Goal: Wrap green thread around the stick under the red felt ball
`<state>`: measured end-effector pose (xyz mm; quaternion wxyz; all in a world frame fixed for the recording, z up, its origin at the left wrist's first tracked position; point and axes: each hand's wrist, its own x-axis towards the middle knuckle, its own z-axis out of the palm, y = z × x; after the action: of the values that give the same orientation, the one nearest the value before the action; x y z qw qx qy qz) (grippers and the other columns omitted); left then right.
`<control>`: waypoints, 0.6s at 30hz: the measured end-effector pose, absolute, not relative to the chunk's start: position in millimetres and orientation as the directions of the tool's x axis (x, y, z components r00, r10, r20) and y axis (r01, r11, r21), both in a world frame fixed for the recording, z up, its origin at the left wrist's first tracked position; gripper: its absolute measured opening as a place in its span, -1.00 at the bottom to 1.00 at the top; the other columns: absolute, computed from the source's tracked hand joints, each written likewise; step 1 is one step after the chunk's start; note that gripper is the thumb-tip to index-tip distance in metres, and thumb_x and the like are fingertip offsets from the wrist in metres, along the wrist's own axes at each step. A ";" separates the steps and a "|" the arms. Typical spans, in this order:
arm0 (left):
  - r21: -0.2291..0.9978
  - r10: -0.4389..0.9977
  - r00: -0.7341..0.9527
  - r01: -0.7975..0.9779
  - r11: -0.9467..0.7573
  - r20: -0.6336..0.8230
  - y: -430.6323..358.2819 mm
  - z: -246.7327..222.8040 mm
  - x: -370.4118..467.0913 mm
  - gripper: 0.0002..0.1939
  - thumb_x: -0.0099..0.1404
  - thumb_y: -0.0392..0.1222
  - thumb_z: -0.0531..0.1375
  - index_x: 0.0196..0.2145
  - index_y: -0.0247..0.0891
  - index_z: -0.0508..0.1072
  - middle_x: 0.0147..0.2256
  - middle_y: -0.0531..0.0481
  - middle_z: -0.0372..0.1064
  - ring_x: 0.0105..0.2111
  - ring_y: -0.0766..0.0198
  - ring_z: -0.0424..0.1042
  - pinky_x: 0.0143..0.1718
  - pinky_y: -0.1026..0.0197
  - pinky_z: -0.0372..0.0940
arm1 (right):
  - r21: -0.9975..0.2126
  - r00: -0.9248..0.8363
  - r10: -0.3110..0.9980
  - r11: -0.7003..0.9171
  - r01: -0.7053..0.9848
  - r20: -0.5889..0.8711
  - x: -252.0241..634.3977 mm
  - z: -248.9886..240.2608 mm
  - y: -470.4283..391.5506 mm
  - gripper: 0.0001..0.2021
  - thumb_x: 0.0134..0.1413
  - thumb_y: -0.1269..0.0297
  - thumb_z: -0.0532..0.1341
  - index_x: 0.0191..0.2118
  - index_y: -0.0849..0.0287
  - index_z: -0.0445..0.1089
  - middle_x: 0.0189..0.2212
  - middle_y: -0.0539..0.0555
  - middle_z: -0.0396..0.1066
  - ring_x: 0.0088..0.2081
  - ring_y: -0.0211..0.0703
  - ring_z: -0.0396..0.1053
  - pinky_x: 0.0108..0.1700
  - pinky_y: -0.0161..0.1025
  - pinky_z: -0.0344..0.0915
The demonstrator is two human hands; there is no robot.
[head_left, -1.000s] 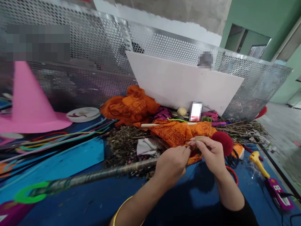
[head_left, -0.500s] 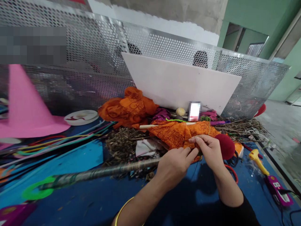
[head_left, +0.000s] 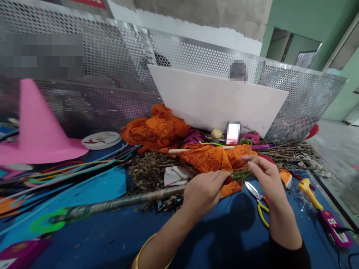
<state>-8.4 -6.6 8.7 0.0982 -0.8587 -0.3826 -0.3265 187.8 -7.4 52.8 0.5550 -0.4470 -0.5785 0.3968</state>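
Observation:
My left hand (head_left: pixel 203 192) grips the near end of a long stick (head_left: pixel 117 203) wrapped in grey-green thread, which runs left across the blue table (head_left: pixel 117 239) to a green ring (head_left: pixel 42 223). My right hand (head_left: pixel 265 175) pinches the green wrapped tip (head_left: pixel 240 174) just right of the left hand's fingers. Orange patterned cloth (head_left: pixel 213 158) lies directly behind both hands. A red ball is mostly hidden behind my right hand.
Scissors (head_left: pixel 259 201) lie under my right wrist. A yellow glue gun (head_left: pixel 310 189) and a purple device (head_left: pixel 335 228) sit at right. Dried twigs (head_left: pixel 288 151), a pink cone hat (head_left: pixel 36 123), a tape roll (head_left: pixel 100 139), coloured strips (head_left: pixel 75 166) and a white board (head_left: pixel 218 99) against perforated metal surround them.
My right hand has shifted right and up, pulling along the green tip. The scissors beneath it have come into view and the red ball is now covered.

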 end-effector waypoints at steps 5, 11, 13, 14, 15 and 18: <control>0.137 0.622 0.440 0.736 -0.663 0.647 -1.9 12.9 -17.5 -0.71 0.33 -0.35 0.04 -0.08 -0.28 0.48 -0.22 -0.07 0.58 -0.30 0.20 0.55 -0.30 0.20 0.38 | -0.983 -0.239 0.965 0.143 0.118 0.112 233.3 61.7 -12.4 -0.65 0.13 0.01 0.23 -0.45 0.21 0.39 -0.61 -0.02 0.38 -0.67 -0.38 0.21 -0.57 -0.37 0.20; 0.305 0.762 0.409 0.741 -0.599 0.502 0.1 21.5 -28.6 -0.68 0.24 -0.34 0.11 -0.09 -0.22 0.54 -0.20 -0.05 0.60 -0.26 0.16 0.57 -0.29 0.19 0.39 | -0.978 -0.044 0.988 0.151 0.141 0.147 264.8 53.6 -2.6 -0.68 0.04 0.05 0.31 -0.48 0.21 0.35 -0.70 -0.14 0.13 -0.69 -0.46 -0.06 -0.65 -0.40 -0.19; 0.459 0.843 0.397 0.712 -0.532 0.362 -0.2 26.0 -31.3 -0.67 0.18 -0.35 0.15 -0.12 -0.17 0.56 -0.19 0.00 0.60 -0.23 0.15 0.56 -0.26 0.19 0.37 | -0.972 0.103 0.974 0.189 0.138 0.204 270.8 49.7 5.6 -0.71 -0.02 0.09 0.35 -0.49 0.20 0.36 -0.71 -0.14 0.10 -0.66 -0.43 -0.04 -0.63 -0.40 -0.14; 0.551 0.875 0.390 0.680 -0.483 0.286 -0.5 28.3 -31.8 -0.67 0.15 -0.35 0.17 -0.15 -0.16 0.57 -0.20 0.02 0.61 -0.22 0.15 0.56 -0.23 0.19 0.36 | -0.971 0.159 0.964 0.192 0.141 0.214 273.4 47.0 10.8 -0.72 -0.05 0.10 0.36 -0.50 0.20 0.36 -0.71 -0.14 0.09 -0.66 -0.42 -0.04 -0.63 -0.39 -0.11; 0.649 0.897 0.387 0.630 -0.426 0.213 -1.0 30.4 -31.6 -0.68 0.12 -0.35 0.19 -0.17 -0.16 0.58 -0.22 0.03 0.61 -0.23 0.16 0.55 -0.21 0.20 0.35 | -0.972 0.191 0.958 0.185 0.147 0.212 275.7 43.8 16.7 -0.72 -0.08 0.10 0.37 -0.51 0.19 0.36 -0.71 -0.14 0.11 -0.65 -0.41 -0.02 -0.62 -0.38 -0.08; 0.896 0.917 0.398 0.394 -0.206 0.036 -2.1 33.9 -27.1 -0.72 0.02 -0.33 0.25 -0.26 -0.24 0.60 -0.33 0.02 0.59 -0.32 0.21 0.52 -0.27 0.24 0.34 | -0.958 0.181 0.953 0.206 0.201 0.243 278.9 30.4 36.0 -0.70 -0.12 0.04 0.37 -0.52 0.17 0.40 -0.68 -0.07 0.26 -0.63 -0.32 0.13 -0.57 -0.31 0.12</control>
<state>-27.1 -2.1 33.9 -0.4326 -0.7153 -0.4582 -0.3020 278.9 36.0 30.4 0.5551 -0.5315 -0.5429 0.3386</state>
